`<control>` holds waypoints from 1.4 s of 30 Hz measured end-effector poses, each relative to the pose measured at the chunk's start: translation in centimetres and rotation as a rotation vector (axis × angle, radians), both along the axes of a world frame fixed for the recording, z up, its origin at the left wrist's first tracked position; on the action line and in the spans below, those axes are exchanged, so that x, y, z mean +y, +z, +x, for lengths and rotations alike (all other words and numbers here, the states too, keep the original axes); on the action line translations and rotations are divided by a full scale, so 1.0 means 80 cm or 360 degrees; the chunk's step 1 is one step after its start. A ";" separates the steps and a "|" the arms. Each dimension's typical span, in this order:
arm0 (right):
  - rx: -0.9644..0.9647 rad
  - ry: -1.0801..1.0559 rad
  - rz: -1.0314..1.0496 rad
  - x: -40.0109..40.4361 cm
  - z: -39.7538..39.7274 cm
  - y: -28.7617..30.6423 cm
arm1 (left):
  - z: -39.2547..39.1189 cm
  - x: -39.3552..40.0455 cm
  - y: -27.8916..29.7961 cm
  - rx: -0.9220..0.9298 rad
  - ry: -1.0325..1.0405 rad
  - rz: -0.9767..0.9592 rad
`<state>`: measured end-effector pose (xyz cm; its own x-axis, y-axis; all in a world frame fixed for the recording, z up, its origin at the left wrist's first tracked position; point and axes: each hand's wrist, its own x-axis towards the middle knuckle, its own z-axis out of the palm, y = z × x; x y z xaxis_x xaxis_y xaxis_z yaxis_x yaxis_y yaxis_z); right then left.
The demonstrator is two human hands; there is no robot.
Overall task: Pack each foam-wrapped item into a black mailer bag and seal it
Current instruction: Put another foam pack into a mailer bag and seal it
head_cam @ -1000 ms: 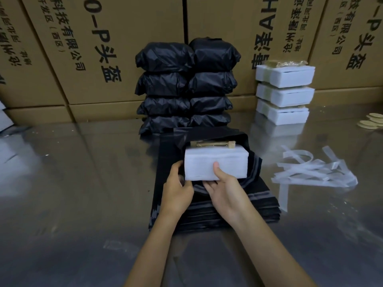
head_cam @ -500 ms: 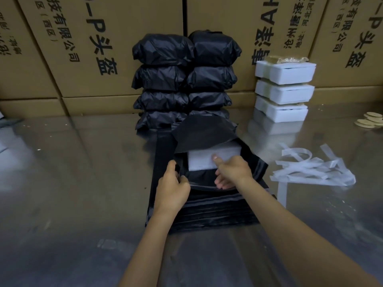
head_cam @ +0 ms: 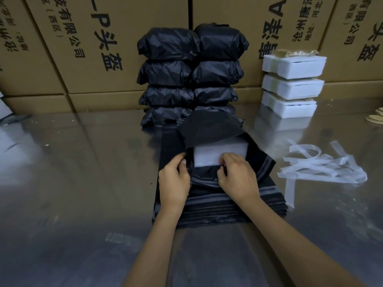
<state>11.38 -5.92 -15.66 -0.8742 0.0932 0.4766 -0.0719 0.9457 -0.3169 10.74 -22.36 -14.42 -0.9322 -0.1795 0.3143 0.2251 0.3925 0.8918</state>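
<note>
Foam-wrapped item [head_cam: 219, 155] sits half inside the top mailer bag [head_cam: 209, 129], its far end hidden by the flap. My left hand [head_cam: 174, 181] pinches the bag's mouth; my right hand [head_cam: 238, 177] curls against the item, fingertips unseen.

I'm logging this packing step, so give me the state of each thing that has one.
Foam-wrapped item: partly inside bag.
Mailer bag: open, unsealed.
Left hand: grips bag edge.
Right hand: pushing the item.
Packed bags: stacked.
Foam items: stacked, unbagged.
</note>
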 end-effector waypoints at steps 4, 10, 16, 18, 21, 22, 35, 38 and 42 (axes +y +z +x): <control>-0.0080 0.0022 0.0034 0.000 0.005 0.006 | 0.003 -0.003 0.003 0.0034 -0.0043 0.0086; -0.0325 0.0123 0.0108 -0.006 0.025 0.031 | 0.004 -0.014 0.010 -0.0037 -0.0071 -0.0119; -0.0217 0.0177 0.0016 -0.022 0.025 0.044 | 0.008 -0.015 0.013 -0.0046 -0.0039 -0.0088; -0.0201 0.0147 -0.0017 -0.024 0.027 0.035 | 0.008 -0.014 0.014 -0.0046 -0.0012 -0.0095; -0.0197 0.0122 0.0042 -0.024 0.028 0.023 | 0.007 -0.013 0.016 -0.0090 0.0007 -0.0125; -0.0195 0.0106 0.0056 -0.024 0.025 0.021 | 0.006 -0.013 0.016 -0.0105 0.0006 -0.0125; -0.0573 -0.0040 -0.0117 -0.023 -0.018 0.024 | 0.006 -0.020 0.020 -0.0210 0.0049 -0.0061; -0.0634 0.0003 -0.0198 -0.014 -0.015 0.026 | 0.006 -0.021 0.018 -0.0207 0.0047 -0.0064; -0.0868 -0.0101 -0.0335 0.001 -0.018 0.031 | 0.011 -0.021 0.016 -0.0187 0.0051 -0.0086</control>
<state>9.93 -5.80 -13.18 -0.9774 0.1976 -0.0747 0.2091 0.8555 -0.4737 11.60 -24.01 -13.16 -0.9573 -0.1956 0.2131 0.1067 0.4461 0.8886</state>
